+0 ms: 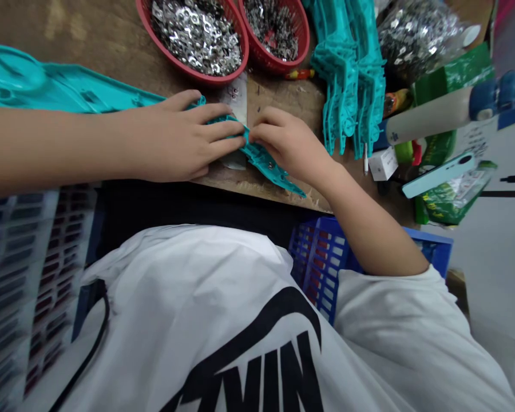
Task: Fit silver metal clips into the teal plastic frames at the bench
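Observation:
A long teal plastic part [68, 91] lies across the wooden table [111, 40], its near end reaching the front edge. My left hand [184, 137] rests flat on it with the fingers stretched out, pressing it down. My right hand [287, 143] meets the left hand's fingertips at the part's narrow end, its fingers pinched together on the teal plastic or on something small that I cannot make out. Two red baskets hold small metal pieces: one [193, 40] just beyond my left hand, the other [278, 31] to its right.
A stack of teal plastic parts [352, 74] stands at the right of the table. Further right lie a bag of metal pieces [416, 28], green packets [455, 74], a white and blue bottle [450, 109] and a light blue phone [442, 174]. A blue crate [321, 257] stands below the table edge.

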### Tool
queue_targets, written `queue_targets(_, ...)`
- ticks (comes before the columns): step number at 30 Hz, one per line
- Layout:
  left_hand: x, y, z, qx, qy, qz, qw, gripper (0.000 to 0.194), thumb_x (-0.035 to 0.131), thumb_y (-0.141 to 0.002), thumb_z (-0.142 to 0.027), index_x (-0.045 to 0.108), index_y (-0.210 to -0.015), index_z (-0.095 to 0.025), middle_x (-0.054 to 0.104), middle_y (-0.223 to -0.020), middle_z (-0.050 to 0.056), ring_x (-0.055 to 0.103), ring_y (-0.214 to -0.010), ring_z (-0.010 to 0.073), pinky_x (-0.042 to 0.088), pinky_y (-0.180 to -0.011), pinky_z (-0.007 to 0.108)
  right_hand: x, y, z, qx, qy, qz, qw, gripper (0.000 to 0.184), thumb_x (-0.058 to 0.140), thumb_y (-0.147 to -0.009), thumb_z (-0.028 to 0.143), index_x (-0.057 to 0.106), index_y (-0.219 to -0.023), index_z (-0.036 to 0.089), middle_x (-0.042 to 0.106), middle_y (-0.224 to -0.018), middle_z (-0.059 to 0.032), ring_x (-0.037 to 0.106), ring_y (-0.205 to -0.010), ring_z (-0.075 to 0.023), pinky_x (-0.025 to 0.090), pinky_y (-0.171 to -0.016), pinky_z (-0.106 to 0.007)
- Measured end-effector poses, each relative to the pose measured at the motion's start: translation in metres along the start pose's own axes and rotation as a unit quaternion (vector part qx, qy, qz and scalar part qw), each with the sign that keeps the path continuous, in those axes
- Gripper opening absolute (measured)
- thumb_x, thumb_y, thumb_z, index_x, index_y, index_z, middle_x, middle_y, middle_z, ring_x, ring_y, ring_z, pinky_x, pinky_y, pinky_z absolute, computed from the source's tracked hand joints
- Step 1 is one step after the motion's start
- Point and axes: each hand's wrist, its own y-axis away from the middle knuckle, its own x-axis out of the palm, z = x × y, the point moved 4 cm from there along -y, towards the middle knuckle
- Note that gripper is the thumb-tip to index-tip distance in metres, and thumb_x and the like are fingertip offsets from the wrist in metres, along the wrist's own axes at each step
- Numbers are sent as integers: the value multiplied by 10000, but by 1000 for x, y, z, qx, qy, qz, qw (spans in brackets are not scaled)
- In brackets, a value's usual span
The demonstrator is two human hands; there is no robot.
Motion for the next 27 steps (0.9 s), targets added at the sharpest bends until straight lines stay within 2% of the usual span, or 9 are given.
queue_targets(3, -1, 0, 0, -17, 15, 5, 1000, 729, 675, -1219, -492, 603, -1929, -342, 572, -2003, 73, 317, -1990, 503, 173, -1635, 822, 2, -3, 0, 16, -8, 2, 1000, 415, 563, -1228, 194, 947, -1373, 253, 870, -1463, -159, 774, -1395, -295, 578, -1219, -441)
queue_targets(7, -2, -1, -5, -17, -1, 9, 1000, 708, 675, -1208, -434, 638, -1900, -288, 573, -1997, 99, 338, -1978, 508, 181, -1623, 839, 1, -3, 7, 5, 65, 37, 997, 495, 464, -1272, 110, 895, -1512, 153, 844, -1501, -196, 757, -1419, -319, 577, -1227, -455)
queue_targets(11, -5, -4, -6, -38, 1, 18, 999, 709, 737, -1179, -472, 680, -1870, -323, 646, -1934, 72, 349, -1975, 484, 193, -1638, 798, 1, -1, 13, 5, 92, 36, 995, 496, 456, -1289, 79, 880, -1534, 158, 834, -1501, -160, 748, -1426, -308, 564, -1231, -412)
queue_targets(15, -5, -6, -6, -39, -4, 15, 999, 695, 765, -1163, -450, 704, -1845, -330, 659, -1923, 71, 371, -1965, 494, 215, -1625, 819, 2, 0, 15, 8, 121, 40, 992, 550, 398, -1274, 42, 849, -1562, 168, 804, -1480, -120, 752, -1416, -307, 576, -1210, -425)
queue_targets(19, -3, -5, -5, -30, -12, 3, 999, 683, 753, -1155, -373, 712, -1834, -312, 643, -1939, 82, 390, -1961, 485, 240, -1619, 811, -2, 0, 17, 32, 140, 44, 989, 552, 388, -1285, 74, 831, -1599, 174, 776, -1493, -119, 763, -1414, -310, 570, -1179, -418)
queue_targets(23, -2, -5, -4, -34, -21, 14, 999, 749, 746, -1148, -365, 656, -1892, -338, 654, -1936, 76, 382, -1967, 482, 246, -1622, 812, -1, -1, 22, 34, 135, 62, 988, 533, 418, -1268, 112, 864, -1541, 211, 788, -1501, -117, 770, -1371, -313, 565, -1150, -426)
queue_targets(27, 0, -4, -5, -8, -62, 22, 998, 741, 660, -1172, -305, 631, -1909, -225, 533, -2028, 151, 364, -1966, 520, 237, -1615, 821, -9, -1, 25, 55, 108, 78, 990, 542, 445, -1287, 201, 874, -1616, 236, 813, -1585, -146, 775, -1434, -333, 569, -1179, -437)
